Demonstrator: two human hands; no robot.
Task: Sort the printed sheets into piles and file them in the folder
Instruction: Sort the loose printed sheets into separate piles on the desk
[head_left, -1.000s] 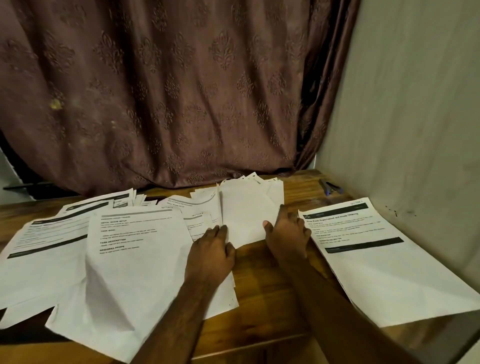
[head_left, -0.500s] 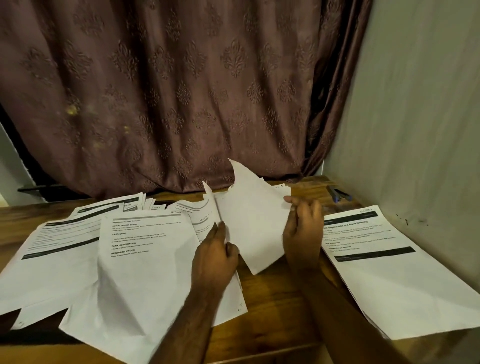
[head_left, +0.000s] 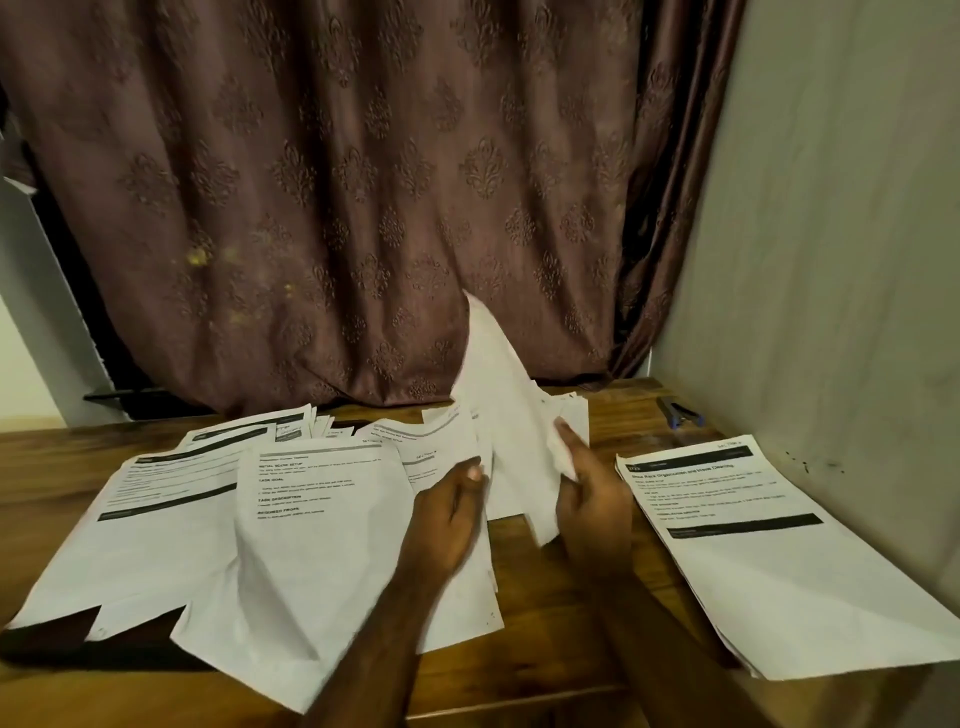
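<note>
Printed white sheets lie spread over a wooden table (head_left: 545, 665). My right hand (head_left: 592, 493) pinches a blank-backed sheet (head_left: 506, 395) by its right edge and holds it steeply tilted above the middle heap of sheets (head_left: 441, 441). My left hand (head_left: 449, 512) rests on that heap with its fingertips at the lifted sheet's left edge. A large printed sheet (head_left: 317, 530) lies left of my left hand, over a wider pile (head_left: 156, 519). A separate pile (head_left: 769, 551) lies at the right. No folder is recognisable.
A brown patterned curtain (head_left: 363, 208) hangs behind the table and a pale wall (head_left: 831, 260) closes the right side. A small blue and dark stapler-like tool (head_left: 680, 415) lies at the far right corner of the table.
My right hand went from lying flat on the middle heap to pinching one sheet and raising it until it stands steeply. My left hand shifted a little toward that sheet's left edge.
</note>
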